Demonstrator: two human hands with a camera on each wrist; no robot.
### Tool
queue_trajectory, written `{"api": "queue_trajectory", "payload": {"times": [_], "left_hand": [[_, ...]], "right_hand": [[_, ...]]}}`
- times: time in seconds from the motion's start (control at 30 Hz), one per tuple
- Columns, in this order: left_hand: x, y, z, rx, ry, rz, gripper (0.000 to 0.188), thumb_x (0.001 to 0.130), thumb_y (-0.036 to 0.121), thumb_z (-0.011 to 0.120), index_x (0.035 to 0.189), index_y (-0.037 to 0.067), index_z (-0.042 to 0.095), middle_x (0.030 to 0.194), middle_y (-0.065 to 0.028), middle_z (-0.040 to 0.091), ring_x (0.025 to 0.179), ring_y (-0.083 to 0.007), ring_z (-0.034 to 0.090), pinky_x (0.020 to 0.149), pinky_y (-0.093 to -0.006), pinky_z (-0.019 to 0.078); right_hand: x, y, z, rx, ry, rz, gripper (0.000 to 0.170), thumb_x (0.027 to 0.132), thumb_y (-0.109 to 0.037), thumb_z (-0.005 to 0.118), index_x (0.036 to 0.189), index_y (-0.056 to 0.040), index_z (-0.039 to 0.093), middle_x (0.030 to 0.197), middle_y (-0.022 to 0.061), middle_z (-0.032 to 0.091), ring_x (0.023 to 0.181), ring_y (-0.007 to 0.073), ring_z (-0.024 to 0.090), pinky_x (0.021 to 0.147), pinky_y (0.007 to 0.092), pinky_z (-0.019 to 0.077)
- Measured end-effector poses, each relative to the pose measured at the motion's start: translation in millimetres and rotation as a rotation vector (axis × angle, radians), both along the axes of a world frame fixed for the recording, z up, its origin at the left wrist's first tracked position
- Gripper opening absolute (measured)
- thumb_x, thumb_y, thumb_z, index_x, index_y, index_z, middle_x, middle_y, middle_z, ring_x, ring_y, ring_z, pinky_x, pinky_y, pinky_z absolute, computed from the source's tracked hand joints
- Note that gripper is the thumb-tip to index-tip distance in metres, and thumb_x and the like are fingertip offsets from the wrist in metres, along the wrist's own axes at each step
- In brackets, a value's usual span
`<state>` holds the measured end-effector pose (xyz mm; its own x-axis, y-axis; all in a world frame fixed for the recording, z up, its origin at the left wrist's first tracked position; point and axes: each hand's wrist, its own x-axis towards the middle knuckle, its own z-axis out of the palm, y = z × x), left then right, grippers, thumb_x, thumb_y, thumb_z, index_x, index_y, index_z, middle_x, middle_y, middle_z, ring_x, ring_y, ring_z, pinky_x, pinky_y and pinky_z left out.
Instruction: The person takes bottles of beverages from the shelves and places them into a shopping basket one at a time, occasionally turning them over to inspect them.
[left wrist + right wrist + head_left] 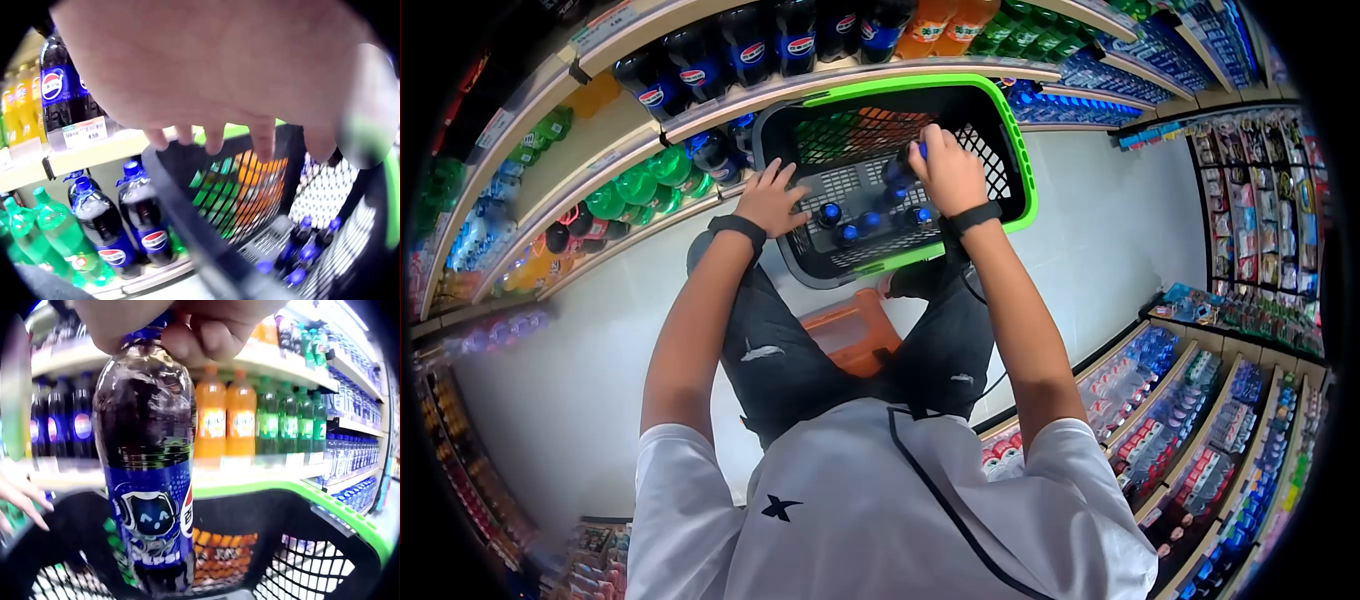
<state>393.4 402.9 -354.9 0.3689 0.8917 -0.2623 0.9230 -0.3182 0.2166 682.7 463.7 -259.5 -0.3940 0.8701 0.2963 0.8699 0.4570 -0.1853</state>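
My right hand [950, 172] grips a dark cola bottle with a blue Pepsi label [153, 469] by its blue cap and neck. The bottle hangs upright over the black shopping basket [775, 130], which has a bright green rim on part of its edge. Fingers spread, my left hand [772, 198] is at the basket's left edge and holds nothing. Several blue-capped bottles [306, 252] stand on the basket's floor, grouped toward its near side in the head view.
Shelves of Pepsi bottles [745, 50], orange soda [212, 419] and green bottles [636, 184] run along the far and left sides. An orange stool-like object [850, 330] is between the person's legs. More drink shelves [1190, 440] stand at the right, with a rack of hanging packets [1262, 200].
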Motion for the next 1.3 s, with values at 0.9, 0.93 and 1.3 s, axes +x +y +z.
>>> {"api": "queue_trajectory", "payload": {"times": [0.9,0.93,1.3], "left_hand": [[-21.2,-4.6,-60.3,-0.091,-0.153,-0.075,0.054,0.075,0.051,0.070,0.121,0.024,0.067,0.153,-0.0075,0.036,0.150,-0.0320,0.011,0.098,-0.0615,0.0363],[-19.1,-3.3,-62.4,-0.094,-0.122,-0.073,0.054,0.075,0.052,0.070,0.121,0.025,0.067,0.153,-0.0076,0.037,0.150,-0.0318,0.010,0.098,-0.0615,0.0362],[-5.6,10.4,-85.4,-0.211,-0.065,0.102,0.064,0.073,0.054,0.070,0.131,0.029,0.062,0.165,-0.0084,0.008,0.152,-0.0260,-0.005,0.113,-0.0662,0.0141]], "right_hand": [[-39.3,67.5,-243.2,-0.809,-0.359,-0.225,0.032,0.091,-0.030,0.055,0.108,-0.0062,0.067,0.111,0.0218,0.068,0.107,0.0370,0.065,0.090,0.0467,0.0528],[-35.9,72.1,-210.8,-0.697,-0.290,-0.180,0.033,0.089,-0.032,0.055,0.107,-0.0065,0.066,0.104,0.0223,0.069,0.099,0.0394,0.066,0.086,0.0493,0.0533],[14.6,92.0,300.3,0.416,0.187,-0.057,0.019,0.089,-0.025,0.059,0.093,-0.0063,0.059,0.080,0.0142,0.069,0.075,0.0356,0.067,0.066,0.0458,0.0519]]}}
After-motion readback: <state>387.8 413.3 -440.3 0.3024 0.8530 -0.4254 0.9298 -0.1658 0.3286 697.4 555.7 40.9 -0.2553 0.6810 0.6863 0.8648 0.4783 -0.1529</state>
